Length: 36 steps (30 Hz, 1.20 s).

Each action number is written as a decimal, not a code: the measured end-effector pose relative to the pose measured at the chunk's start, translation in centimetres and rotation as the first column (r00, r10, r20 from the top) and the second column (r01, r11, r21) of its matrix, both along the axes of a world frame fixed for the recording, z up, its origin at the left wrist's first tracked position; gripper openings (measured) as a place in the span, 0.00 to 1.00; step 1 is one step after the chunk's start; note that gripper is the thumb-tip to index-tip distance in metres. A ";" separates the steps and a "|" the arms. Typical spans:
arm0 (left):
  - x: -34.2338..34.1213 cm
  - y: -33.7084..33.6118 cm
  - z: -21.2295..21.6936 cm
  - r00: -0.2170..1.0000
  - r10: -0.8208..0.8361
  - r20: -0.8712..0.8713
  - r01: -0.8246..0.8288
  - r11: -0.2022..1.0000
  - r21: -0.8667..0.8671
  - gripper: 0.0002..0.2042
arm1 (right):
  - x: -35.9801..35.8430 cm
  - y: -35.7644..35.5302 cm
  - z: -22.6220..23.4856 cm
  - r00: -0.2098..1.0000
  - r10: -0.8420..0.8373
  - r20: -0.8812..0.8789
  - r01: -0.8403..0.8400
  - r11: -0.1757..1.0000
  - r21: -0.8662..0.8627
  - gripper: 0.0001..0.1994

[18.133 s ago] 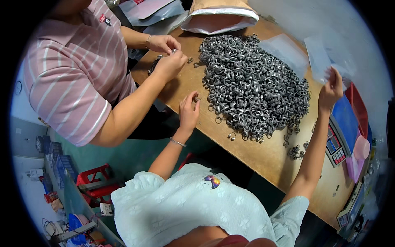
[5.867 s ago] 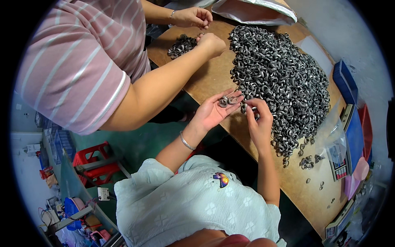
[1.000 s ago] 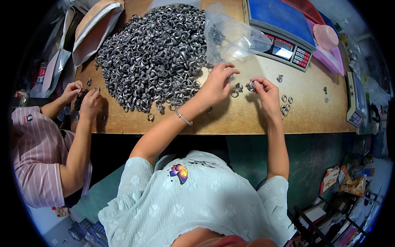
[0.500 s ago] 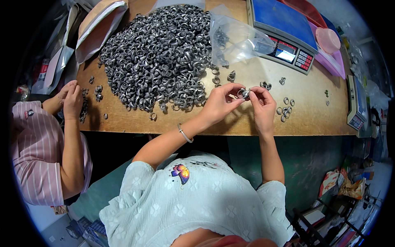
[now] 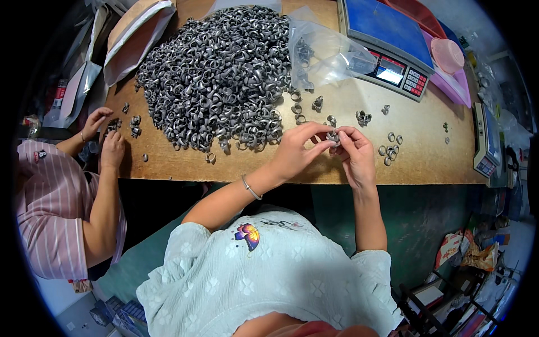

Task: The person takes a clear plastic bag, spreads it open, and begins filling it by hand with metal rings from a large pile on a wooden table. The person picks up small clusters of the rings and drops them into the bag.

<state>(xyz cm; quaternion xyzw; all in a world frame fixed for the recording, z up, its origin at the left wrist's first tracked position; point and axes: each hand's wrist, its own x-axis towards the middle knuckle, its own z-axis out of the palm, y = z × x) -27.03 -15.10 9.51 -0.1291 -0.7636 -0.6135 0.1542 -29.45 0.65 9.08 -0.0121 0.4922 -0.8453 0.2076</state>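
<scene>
Over the front part of the table, my left hand [image 5: 298,147] and my right hand [image 5: 356,154] meet with their fingertips pinched on grey metal rings [image 5: 333,137]. How many rings they hold is hard to make out. Left of my hands rises a large heap of dark grey metal rings [image 5: 213,78]. Some loose rings [image 5: 299,109] lie between the heap and my hands. Beyond my right fingers sits a small cluster of rings [image 5: 363,118], and to its right is a group of plain ring bands [image 5: 388,150].
A clear plastic bag [image 5: 325,56] lies beside the heap. A blue-topped scale [image 5: 387,33] stands at the back right, a second scale [image 5: 486,140] at the right edge. At left, a co-worker's hands [image 5: 111,146] handle rings on the wooden table [image 5: 432,163]. A paper sack [image 5: 132,42] stands far left.
My hands have lowered slightly toward me, turning the rings between the fingertips. A ring beyond my fingers has come into sight. The co-worker's hands have parted and reached toward the rings there.
</scene>
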 end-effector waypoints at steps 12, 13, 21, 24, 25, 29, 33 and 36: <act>0.2 -2.4 -0.5 0.847 -0.141 0.512 -0.150 0.860 0.487 0.10 | 0.1 1.9 -0.5 0.726 0.238 -0.645 0.491 0.477 0.729 0.06; 0.6 -2.8 -0.7 0.857 -0.109 0.503 -0.117 0.911 0.397 0.10 | -0.1 2.6 -0.8 0.728 0.247 -0.640 0.506 0.437 0.744 0.06; 1.6 -4.7 -1.5 0.964 0.225 0.141 -0.157 0.912 -0.380 0.07 | -0.3 3.0 -0.9 0.717 0.300 -0.630 0.628 0.116 0.770 0.08; 1.5 -4.1 -1.1 0.975 0.212 0.067 -0.165 0.890 -0.425 0.08 | 0.1 -1.5 -0.8 0.660 0.368 -0.655 0.558 0.343 0.755 0.08; 1.4 -3.9 -1.1 0.976 0.209 0.055 -0.166 0.890 -0.423 0.08 | 0.1 -2.7 -1.1 0.611 0.440 -0.658 0.588 0.305 0.750 0.08; 1.1 -3.9 -0.8 0.978 0.209 0.013 -0.183 0.883 -0.432 0.10 | -0.5 -4.1 -2.9 0.660 0.337 -0.671 0.543 0.403 0.737 0.06; 0.3 -3.9 -1.4 0.972 0.233 0.008 -0.213 0.903 -0.374 0.11 | -0.6 -2.4 -3.0 0.944 -0.011 -0.330 0.194 0.827 0.528 0.06; -0.1 -3.4 -1.3 0.941 0.020 0.339 -0.022 1.000 0.002 0.11 | -0.3 -1.3 -2.4 0.997 0.010 -0.081 0.010 0.970 0.243 0.07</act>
